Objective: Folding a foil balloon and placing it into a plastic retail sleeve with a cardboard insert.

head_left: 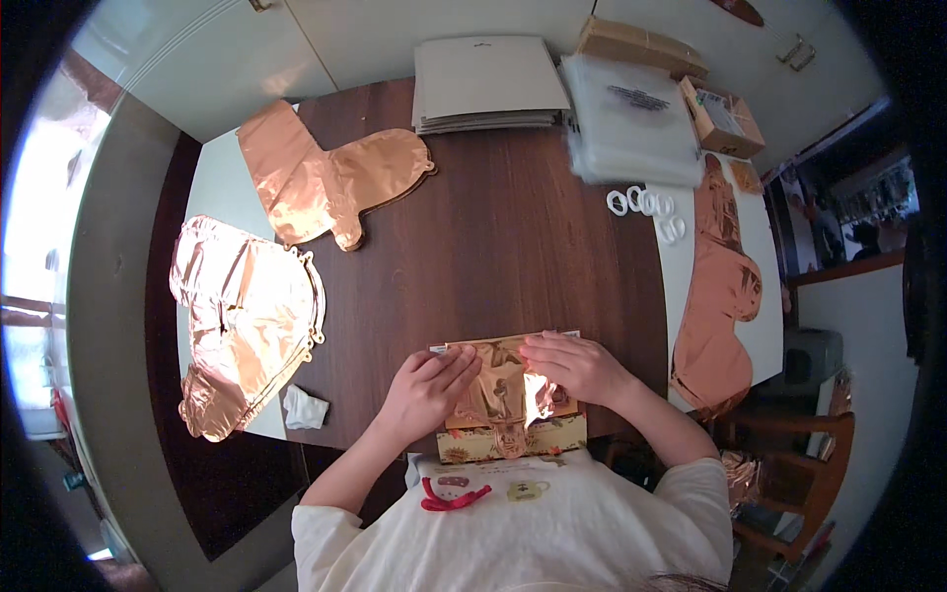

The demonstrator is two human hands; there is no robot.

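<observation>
"Where is the work centring right now?"

"On a folded piece of copper-coloured foil (500,385). It's lying over a printed card (560,437) at the near edge of the counter (513,232), just in front of the person's shirt (552,543)."

"And the hands?"

"The left hand (430,387) is resting on the foil's left side, and the right hand (584,370) is covering its upper right. On both, the fingers are lying fairly straight and close together, pressing from above; I'm not seeing them gripping anything."

"So which step is this?"

"I'd judge the person is flattening the foil and lining it up with the card. A narrow tab of it is hanging down over the card's patterned lower part."

"What is the next move calling for?"

"Even, gentle pressure, I think, with the foil staying centred. Thin foil like that is probably creasing and sliding easily."

"Anything else nearby?"

"Two foil shapes, one dull (326,178) and one bright (237,321), are lying at the left, while a stack of grey boards (488,84) and a pile of clear plastic (631,133) are sitting at the far side."
</observation>
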